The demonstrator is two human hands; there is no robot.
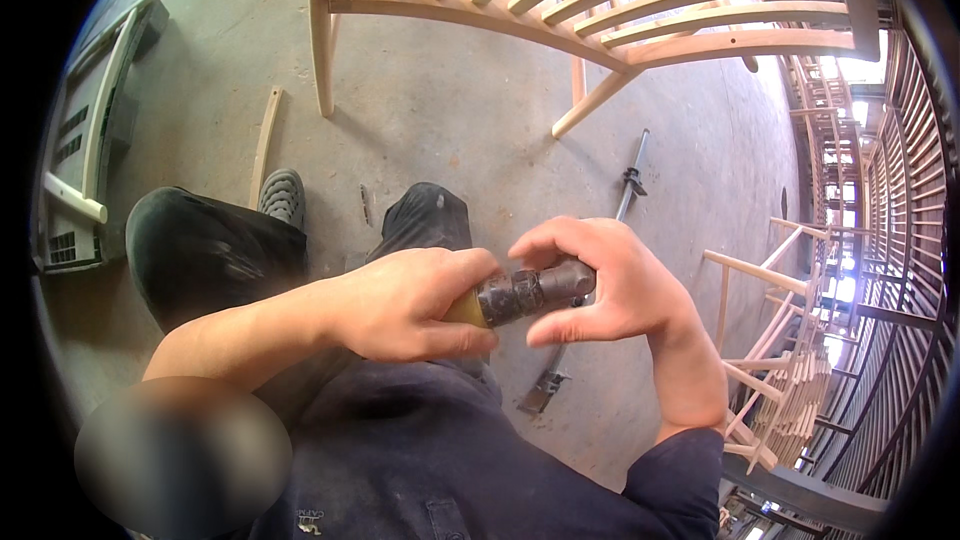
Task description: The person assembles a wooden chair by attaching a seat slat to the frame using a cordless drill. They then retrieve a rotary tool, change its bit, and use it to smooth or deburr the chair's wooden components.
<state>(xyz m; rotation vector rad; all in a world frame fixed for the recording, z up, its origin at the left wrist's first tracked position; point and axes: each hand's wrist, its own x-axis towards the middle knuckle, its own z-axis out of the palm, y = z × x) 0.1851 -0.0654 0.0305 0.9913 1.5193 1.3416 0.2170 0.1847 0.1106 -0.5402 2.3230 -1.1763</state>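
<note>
A person's left hand point(405, 302) is clenched around the yellowish end of a short dark metal tool point(525, 292), which lies between both hands above the lap. The right hand point(610, 285) pinches the tool's far tip with fingers and thumb. Beyond the hands, a long clamp bar point(628, 188) lies on the concrete floor point(450, 110), and an unfinished wooden chair frame point(600, 10) stands farther off.

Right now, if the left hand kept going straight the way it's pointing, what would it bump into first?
The left hand points right, along the dark tool it grips. It would probably meet the right hand first, whose fingers already curl around the tool's other end, though depth is hard to judge.
</note>
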